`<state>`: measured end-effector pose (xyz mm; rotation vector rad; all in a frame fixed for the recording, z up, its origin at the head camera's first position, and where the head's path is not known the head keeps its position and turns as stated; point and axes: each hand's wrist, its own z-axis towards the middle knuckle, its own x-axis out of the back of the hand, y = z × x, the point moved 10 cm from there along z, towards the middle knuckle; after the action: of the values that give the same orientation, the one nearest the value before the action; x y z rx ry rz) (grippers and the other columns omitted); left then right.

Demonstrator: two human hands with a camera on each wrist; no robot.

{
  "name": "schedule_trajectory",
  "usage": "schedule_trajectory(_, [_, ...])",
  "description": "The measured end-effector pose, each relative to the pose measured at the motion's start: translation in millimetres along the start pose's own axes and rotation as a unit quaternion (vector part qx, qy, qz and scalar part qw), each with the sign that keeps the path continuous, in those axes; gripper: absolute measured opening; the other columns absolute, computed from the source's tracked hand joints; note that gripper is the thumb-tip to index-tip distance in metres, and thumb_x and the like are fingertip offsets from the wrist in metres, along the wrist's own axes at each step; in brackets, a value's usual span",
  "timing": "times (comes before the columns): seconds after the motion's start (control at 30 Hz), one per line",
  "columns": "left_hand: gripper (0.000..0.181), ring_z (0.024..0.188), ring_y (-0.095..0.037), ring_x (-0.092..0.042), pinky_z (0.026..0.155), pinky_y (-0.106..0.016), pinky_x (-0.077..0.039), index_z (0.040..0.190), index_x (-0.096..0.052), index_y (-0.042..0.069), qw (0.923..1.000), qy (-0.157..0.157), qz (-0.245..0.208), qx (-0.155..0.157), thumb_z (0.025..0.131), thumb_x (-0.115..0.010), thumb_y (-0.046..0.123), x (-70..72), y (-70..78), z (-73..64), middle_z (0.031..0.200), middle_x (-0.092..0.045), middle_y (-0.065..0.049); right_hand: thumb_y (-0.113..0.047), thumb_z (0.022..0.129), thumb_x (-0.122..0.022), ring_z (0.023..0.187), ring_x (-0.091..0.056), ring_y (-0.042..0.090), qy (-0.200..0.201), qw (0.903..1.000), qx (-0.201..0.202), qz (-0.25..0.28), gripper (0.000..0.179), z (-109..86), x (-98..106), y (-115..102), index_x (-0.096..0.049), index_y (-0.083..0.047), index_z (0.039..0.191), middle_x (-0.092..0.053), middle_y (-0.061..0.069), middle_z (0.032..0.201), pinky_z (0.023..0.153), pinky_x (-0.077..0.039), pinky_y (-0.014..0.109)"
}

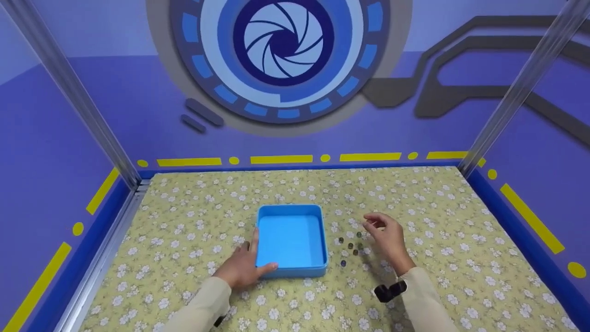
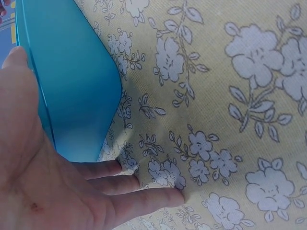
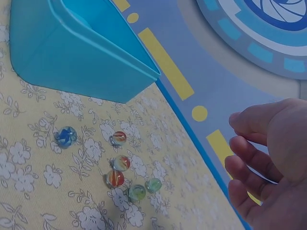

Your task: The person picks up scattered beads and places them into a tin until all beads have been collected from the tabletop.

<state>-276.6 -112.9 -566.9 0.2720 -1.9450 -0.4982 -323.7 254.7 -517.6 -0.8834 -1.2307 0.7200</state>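
Observation:
A square light-blue box (image 1: 291, 273) without a lid stands on the flowered cloth, its inside bare. My left hand (image 1: 242, 267) rests against its near left corner, thumb laid over the front rim and the other fingers spread along the left side. In the left wrist view, three straight fingers (image 2: 148, 203) reach down to the cloth beside the wall. To the right of the box lie several glass marbles: a blue marble (image 3: 66, 137), orange-streaked marbles (image 3: 115, 178) and green marbles (image 3: 137, 192). Above and right of them hovers my right hand (image 1: 386, 235), fingers loosely bent, nothing visible between them.
A yellow cloth (image 1: 428, 207) with white flowers covers the table. Purple-blue panels (image 1: 115, 106) with yellow markings enclose the back and sides. Metal posts (image 1: 76, 92) rise at the back corners. Black straps (image 1: 389, 291) sit at both wrists.

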Motion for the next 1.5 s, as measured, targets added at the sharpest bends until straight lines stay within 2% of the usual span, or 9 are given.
schedule_trajectory(0.33, [0.112, 0.139, -0.052, -0.029, 0.101, -0.063, -0.040, 0.156, 0.011, 0.019, 1.0000, 0.002, -0.009, 0.002, 0.082, -0.052, 0.074, 0.5, 2.3, -1.1, 0.154, -0.025, -0.030, -0.018, 0.091, -0.069, 0.088, -0.059, 0.014, -0.008, 1.0000, -0.006, 0.000, 0.019, -0.5, 4.2, 11.4, -0.071, -0.009, 0.108, -0.069, 0.009, 0.100, 0.068, -0.049, 0.021])
schedule_trajectory(0.57, [0.111, 0.135, -0.051, -0.036, 0.100, -0.062, -0.042, 0.157, 0.007, 0.014, 0.9999, 0.010, -0.010, -0.001, 0.083, -0.056, 0.070, 3.9, 0.0, -1.5, 0.151, -0.029, -0.032, -0.015, 0.090, -0.069, 0.088, -0.061, 0.014, -0.014, 0.9998, -0.014, 0.000, 0.019, -0.2, -1.5, 17.2, -0.071, -0.009, 0.108, -0.070, 0.010, 0.102, 0.069, -0.050, 0.019])
schedule_trajectory(1.0, [0.112, 0.135, -0.053, -0.034, 0.098, -0.063, -0.042, 0.157, 0.008, 0.015, 0.9999, 0.006, -0.009, 0.001, 0.083, -0.055, 0.071, 2.2, 2.6, -1.3, 0.152, -0.028, -0.032, -0.015, 0.090, -0.069, 0.088, -0.060, 0.015, -0.012, 0.9996, -0.025, -0.007, 0.025, -1.5, -1.4, 36.0, -0.070, -0.004, 0.113, -0.069, 0.011, 0.102, 0.068, -0.049, 0.021])
schedule_trajectory(1.27, [0.112, 0.136, -0.051, -0.034, 0.101, -0.062, -0.041, 0.157, 0.008, 0.018, 1.0000, 0.008, 0.001, -0.002, 0.082, -0.054, 0.074, 0.4, 3.7, 0.2, 0.152, -0.028, -0.031, -0.013, 0.091, -0.068, 0.088, -0.060, 0.015, -0.016, 0.9994, -0.030, -0.010, 0.023, -7.1, -7.4, 44.1, -0.069, -0.004, 0.112, -0.069, 0.011, 0.102, 0.069, -0.049, 0.021])
schedule_trajectory(1.5, [0.111, 0.136, -0.051, -0.035, 0.098, -0.063, -0.043, 0.157, 0.006, 0.015, 0.9999, 0.011, 0.002, -0.001, 0.083, -0.055, 0.071, 4.8, 3.1, -1.5, 0.151, -0.031, -0.031, -0.013, 0.091, -0.068, 0.087, -0.060, 0.013, -0.025, 0.9991, -0.033, -0.012, 0.023, -12.4, -15.7, 45.5, -0.070, -0.005, 0.112, -0.069, 0.010, 0.102, 0.073, -0.049, 0.022])
